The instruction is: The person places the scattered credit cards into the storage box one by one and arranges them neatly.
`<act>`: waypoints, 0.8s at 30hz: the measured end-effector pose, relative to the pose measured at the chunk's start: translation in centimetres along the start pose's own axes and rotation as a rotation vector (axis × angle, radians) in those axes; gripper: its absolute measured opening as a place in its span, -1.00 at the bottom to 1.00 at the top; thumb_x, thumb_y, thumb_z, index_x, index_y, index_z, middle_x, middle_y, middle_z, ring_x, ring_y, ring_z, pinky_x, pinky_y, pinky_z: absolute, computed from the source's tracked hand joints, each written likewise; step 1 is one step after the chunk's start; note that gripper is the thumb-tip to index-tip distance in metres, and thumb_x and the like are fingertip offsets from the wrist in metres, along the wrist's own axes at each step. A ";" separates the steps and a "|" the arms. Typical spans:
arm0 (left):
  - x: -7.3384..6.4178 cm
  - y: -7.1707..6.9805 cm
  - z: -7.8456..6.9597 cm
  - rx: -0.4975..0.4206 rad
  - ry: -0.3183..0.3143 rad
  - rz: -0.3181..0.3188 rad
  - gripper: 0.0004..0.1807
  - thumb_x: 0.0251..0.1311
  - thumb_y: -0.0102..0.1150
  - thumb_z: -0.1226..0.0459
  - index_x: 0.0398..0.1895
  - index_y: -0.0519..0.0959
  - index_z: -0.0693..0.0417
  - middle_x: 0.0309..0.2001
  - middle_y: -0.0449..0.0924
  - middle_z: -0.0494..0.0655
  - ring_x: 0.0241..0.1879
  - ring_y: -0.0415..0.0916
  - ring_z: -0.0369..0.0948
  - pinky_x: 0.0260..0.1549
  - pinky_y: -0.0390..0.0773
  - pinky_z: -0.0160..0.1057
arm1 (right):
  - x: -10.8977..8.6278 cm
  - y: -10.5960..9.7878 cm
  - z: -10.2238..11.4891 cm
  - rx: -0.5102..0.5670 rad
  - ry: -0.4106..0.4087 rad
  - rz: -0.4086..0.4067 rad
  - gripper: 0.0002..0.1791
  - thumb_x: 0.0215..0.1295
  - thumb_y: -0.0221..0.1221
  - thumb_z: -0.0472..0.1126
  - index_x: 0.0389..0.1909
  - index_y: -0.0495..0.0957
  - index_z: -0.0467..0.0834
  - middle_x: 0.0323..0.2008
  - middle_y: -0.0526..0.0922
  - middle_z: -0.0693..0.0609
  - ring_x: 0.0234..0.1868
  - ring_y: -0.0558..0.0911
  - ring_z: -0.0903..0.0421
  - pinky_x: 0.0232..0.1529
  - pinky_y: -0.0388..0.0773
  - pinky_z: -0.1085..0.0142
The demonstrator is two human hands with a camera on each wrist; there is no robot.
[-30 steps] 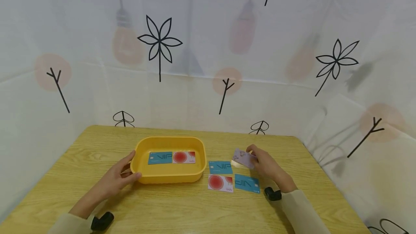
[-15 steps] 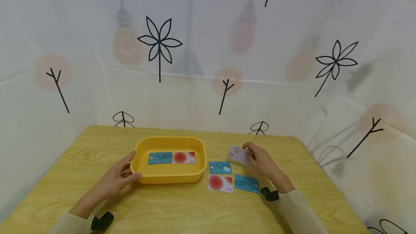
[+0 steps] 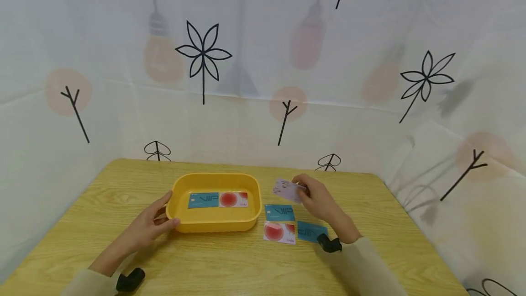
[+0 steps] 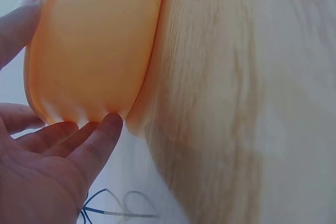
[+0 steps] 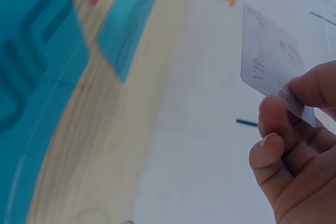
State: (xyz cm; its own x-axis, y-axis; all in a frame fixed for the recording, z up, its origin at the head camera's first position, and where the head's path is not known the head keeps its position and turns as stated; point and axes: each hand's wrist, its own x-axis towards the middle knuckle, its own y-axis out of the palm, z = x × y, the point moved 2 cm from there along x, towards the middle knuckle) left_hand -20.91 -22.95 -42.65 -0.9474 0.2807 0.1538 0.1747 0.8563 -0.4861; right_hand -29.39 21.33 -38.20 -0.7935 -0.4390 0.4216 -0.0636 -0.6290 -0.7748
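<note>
In the head view my right hand [image 3: 318,198] pinches a pale lilac VIP card [image 3: 287,191] between thumb and fingers, raised above the table. The right wrist view shows the thumb on the chip end of this card [image 5: 270,56]. My left hand [image 3: 149,223] holds the left end of a yellow plastic tray [image 3: 213,226]. In the left wrist view its fingertips press the outer wall and the thumb lies by the rim. Inside the tray lie a blue VIP card [image 3: 203,200] and a white card with a red circle [image 3: 233,199], side by side.
Right of the tray, a blue VIP card [image 3: 279,212] lies above a red-circle card [image 3: 279,232]. Another blue card [image 3: 308,231] is beside them, partly behind the black wrist device [image 3: 329,243]. A patterned white cloth [image 3: 246,127] hangs behind the wooden table [image 3: 230,264].
My right hand has carried the lilac card up and leftward, closer to the tray. My left hand and the tray have stayed in place.
</note>
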 end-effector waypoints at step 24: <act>0.0 0.0 -0.1 0.000 0.005 -0.005 -0.08 0.28 0.19 0.15 0.49 -0.13 0.32 0.43 -0.10 0.39 0.29 0.19 0.27 0.04 0.52 -0.17 | 3.4 2.5 6.2 0.170 -0.140 0.032 -0.77 0.38 0.03 -0.36 -0.03 0.50 -0.07 -0.42 0.50 0.12 -0.60 0.38 0.25 -0.65 0.37 0.42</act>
State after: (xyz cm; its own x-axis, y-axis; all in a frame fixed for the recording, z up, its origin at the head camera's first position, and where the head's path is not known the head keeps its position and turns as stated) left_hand -20.89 -22.88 -42.60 -0.9470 0.2786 0.1601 0.1704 0.8578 -0.4849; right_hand -28.50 14.30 -35.84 -0.7011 -0.5378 0.4682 0.0726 -0.7071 -0.7034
